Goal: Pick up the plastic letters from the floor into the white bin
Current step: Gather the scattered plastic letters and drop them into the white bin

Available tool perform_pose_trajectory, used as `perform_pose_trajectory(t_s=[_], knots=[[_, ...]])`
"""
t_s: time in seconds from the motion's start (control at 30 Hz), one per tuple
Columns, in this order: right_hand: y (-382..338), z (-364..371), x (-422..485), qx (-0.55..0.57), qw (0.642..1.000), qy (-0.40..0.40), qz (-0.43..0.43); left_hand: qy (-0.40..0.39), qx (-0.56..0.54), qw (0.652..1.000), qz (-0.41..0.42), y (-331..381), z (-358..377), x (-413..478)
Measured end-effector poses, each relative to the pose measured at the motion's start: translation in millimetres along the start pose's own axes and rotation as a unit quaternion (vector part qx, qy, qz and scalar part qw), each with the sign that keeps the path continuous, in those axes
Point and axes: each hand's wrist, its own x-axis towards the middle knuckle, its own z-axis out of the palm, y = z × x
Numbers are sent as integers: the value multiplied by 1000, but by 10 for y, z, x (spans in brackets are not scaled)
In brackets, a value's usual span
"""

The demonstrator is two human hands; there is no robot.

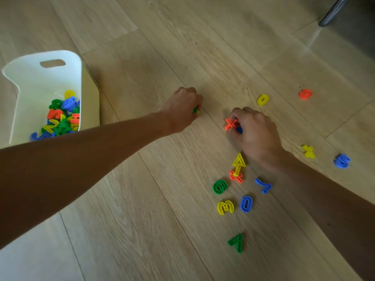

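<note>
Both our hands were full, we judged to save trips: our left hand point(182, 108) curled round small green-and-yellow plastic pieces point(195, 110), our right hand point(255, 134) gripped an orange plastic plus sign point(231, 124) and a blue piece point(239, 129). About eleven coloured plastic characters point(220, 186) lay on the wooden floor point(142, 199) around our right wrist; the white plastic bin point(40, 82), part-filled, stood left, bare planks between.
</note>
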Motion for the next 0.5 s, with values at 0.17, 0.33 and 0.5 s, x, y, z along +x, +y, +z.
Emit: perform_pose_trajectory(t_s=[0.17, 0.33, 0.5], knots=[[-8, 12, 23, -38, 999, -6, -25, -2, 37, 999, 16, -10, 20, 22], [40, -123, -41, 33, 999, 17, -5, -7, 47, 998, 28, -45, 53, -28], [64, -317, -509, 135, 990, -34, -14, -11, 22, 999, 31, -87, 47, -156]])
